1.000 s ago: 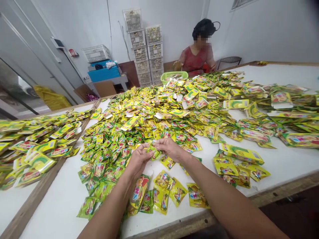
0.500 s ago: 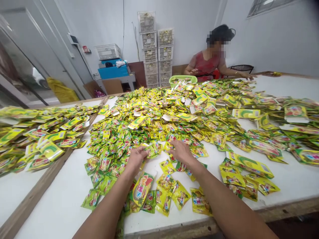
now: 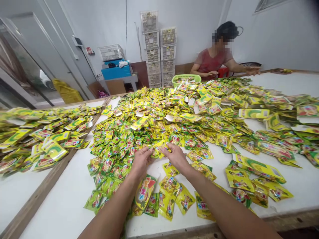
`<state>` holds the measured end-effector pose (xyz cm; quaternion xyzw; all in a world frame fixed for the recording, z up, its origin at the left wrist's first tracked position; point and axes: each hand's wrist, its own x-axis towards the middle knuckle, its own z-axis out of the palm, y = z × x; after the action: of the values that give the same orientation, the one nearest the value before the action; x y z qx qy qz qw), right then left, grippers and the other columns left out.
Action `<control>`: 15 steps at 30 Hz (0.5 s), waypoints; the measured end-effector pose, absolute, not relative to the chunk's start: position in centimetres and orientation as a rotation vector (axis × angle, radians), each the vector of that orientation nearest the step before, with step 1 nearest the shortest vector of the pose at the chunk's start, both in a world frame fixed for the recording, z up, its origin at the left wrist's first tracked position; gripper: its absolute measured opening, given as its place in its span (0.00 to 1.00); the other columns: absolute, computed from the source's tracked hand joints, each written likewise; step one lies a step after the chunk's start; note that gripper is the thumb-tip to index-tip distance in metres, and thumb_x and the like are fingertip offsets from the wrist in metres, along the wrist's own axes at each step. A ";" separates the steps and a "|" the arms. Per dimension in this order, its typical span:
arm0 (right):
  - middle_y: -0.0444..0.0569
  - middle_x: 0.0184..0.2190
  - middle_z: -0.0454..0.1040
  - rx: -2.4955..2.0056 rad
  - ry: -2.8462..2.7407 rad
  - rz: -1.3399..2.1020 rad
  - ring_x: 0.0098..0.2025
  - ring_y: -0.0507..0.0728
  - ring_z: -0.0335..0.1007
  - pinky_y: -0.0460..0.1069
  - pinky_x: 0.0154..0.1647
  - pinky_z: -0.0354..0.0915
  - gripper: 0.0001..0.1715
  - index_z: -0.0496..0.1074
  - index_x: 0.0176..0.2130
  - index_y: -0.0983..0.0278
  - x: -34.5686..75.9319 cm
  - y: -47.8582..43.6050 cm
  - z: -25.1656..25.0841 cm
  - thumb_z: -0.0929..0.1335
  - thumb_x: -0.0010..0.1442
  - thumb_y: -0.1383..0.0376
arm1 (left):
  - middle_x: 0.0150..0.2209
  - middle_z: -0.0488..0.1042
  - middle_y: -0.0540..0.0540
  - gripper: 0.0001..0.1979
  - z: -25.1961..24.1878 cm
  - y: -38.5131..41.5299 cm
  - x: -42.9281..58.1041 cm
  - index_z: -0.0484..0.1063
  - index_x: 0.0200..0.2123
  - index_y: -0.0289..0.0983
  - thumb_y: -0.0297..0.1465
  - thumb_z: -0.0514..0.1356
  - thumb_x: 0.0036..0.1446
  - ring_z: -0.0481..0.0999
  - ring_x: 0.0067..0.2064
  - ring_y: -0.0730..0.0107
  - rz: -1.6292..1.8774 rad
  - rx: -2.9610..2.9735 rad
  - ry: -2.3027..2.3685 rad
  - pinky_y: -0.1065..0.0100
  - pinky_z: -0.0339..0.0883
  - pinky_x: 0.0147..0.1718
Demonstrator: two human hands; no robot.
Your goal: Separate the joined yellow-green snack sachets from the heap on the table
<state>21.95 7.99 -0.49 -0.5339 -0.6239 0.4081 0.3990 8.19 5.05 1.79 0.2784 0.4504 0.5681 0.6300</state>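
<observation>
Small yellow and green candy packets [image 3: 117,139] lie in a wide heap on the white table [image 3: 67,196]. At the heap's near edge, my left hand [image 3: 142,159] pinches the left end of yellow packets [image 3: 159,148], and my right hand [image 3: 175,157] has its fingers closed on their right end. How many packets are between the hands I cannot tell. Between my forearms lies a larger flat pack [image 3: 145,192] with a fruit picture, with loose yellow packets [image 3: 184,199] beside it.
Flat yellow boxes [image 3: 53,151] are piled left of a wooden strip [image 3: 47,179]. More boxes [image 3: 259,167] lie at right. A green basket [image 3: 186,78] stands behind the heap, near a person in a red shirt [image 3: 214,61]. Crates [image 3: 152,49] are stacked at the wall.
My hands have come closer together, and the packets now span the space between them. The other person's outstretched hand has lifted a little. The view has shifted slightly.
</observation>
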 end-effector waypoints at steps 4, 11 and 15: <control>0.39 0.17 0.60 -1.340 -1.428 1.199 0.22 0.51 0.57 0.44 0.22 0.53 0.18 0.61 0.22 0.62 21.4 7.6 -0.2 0.65 0.49 0.51 | 0.22 0.73 0.51 0.11 1.6 5.3 8.2 0.71 0.23 0.34 0.31 0.69 0.35 0.71 0.22 0.76 1.352 0.646 1.047 0.73 0.68 0.24; 0.39 0.16 0.58 -1.337 -1.386 1.177 0.21 0.50 0.53 0.45 0.23 0.51 0.19 0.58 0.21 0.62 20.9 7.3 0.0 0.64 0.50 0.52 | 0.22 0.73 0.52 0.11 1.1 5.0 8.7 0.73 0.26 0.34 0.33 0.67 0.38 0.69 0.22 0.78 1.393 0.679 1.067 0.75 0.65 0.23; 0.39 0.19 0.57 -1.273 -1.469 0.989 0.25 0.50 0.52 0.45 0.25 0.52 0.17 0.58 0.22 0.62 20.9 7.3 0.5 0.65 0.49 0.53 | 0.20 0.68 0.55 0.15 1.3 5.0 8.7 0.73 0.30 0.35 0.35 0.68 0.38 0.68 0.22 0.79 1.403 0.797 1.113 0.75 0.63 0.24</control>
<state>20.94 7.29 0.50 -0.5177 -0.5972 0.4022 0.4621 8.70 4.99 1.30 0.3375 0.4718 0.5945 0.5569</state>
